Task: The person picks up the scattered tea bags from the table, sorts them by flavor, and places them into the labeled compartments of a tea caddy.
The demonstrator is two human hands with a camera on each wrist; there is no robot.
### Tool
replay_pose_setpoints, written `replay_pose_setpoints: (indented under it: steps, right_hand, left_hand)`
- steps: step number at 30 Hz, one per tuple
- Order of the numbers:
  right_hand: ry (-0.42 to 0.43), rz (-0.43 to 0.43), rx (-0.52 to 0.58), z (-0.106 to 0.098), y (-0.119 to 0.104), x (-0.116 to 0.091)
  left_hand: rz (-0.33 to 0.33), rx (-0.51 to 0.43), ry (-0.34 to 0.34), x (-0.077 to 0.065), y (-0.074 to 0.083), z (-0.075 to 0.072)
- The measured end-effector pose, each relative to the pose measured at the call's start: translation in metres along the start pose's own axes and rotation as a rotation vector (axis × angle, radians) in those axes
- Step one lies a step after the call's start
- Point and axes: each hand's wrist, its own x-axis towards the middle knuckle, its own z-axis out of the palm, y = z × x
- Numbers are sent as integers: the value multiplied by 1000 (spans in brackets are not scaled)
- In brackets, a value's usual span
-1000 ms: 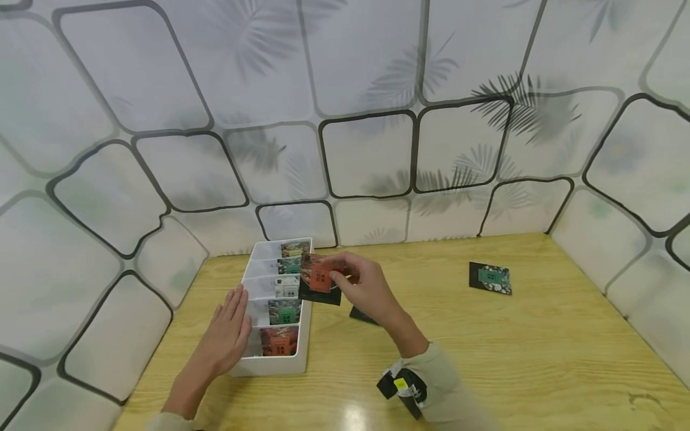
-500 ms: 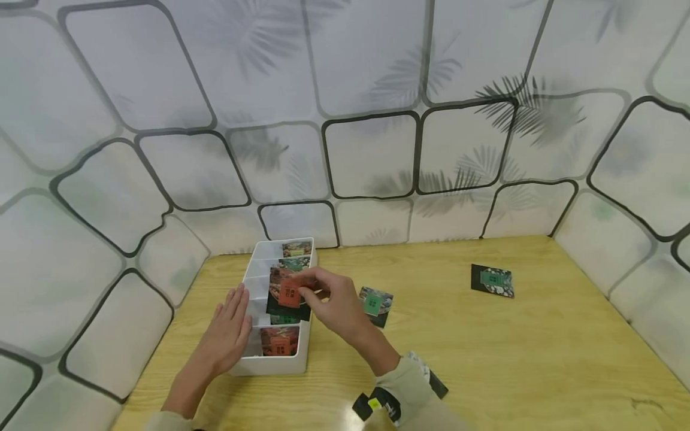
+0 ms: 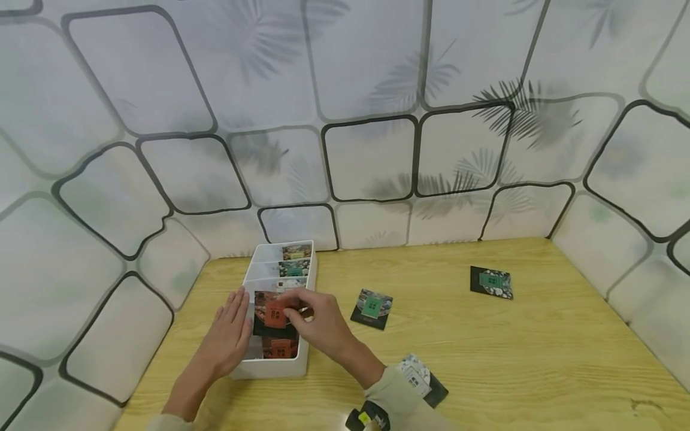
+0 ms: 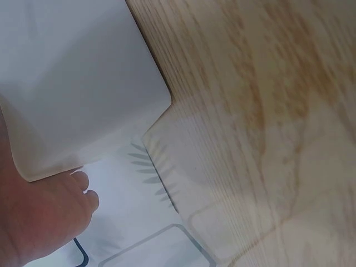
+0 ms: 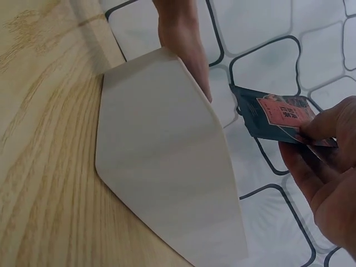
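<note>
My right hand (image 3: pixel 318 320) pinches a sachet with a red label (image 3: pixel 272 314) between thumb and fingers, over the near part of a white divided box (image 3: pixel 303 353). In the right wrist view the same sachet (image 5: pixel 278 115) is tilted above the box's rim. My left hand (image 3: pixel 223 332) rests with straight fingers against the box's left side. Another red-labelled sachet (image 3: pixel 280 349) stands in the nearest compartment. Farther compartments hold sachets with a white label (image 3: pixel 290 285), a green label (image 3: pixel 293 268) and a yellowish one (image 3: pixel 296 251). The held sachet hides the compartment beneath it.
On the wooden table (image 3: pixel 512 359) lie a green-labelled sachet (image 3: pixel 372 308) right of the box, a white-labelled sachet (image 3: pixel 423 380) by my right sleeve, and another green-labelled one (image 3: pixel 491 282) far right. A patterned wall (image 3: pixel 372 158) closes off the back and sides.
My right hand has carried the red-labelled sachet left and toward me, from the box's right edge to over its near compartments. The left hand has stayed in place.
</note>
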Motion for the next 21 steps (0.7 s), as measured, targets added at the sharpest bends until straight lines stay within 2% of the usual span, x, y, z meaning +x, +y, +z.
replay_pose_setpoints:
  steps: [6,12,21]
  right_hand:
    - [-53,15,8,4,7,-2]
    - [-89,22,-51,6,12,-4]
    - [-185,9,-65,8,16,-7]
  left_hand:
    - [-4,6,-8,2,1,-2]
    - [7,19,-5,4,1,-2]
    - [5,21,-7,0,1,-3]
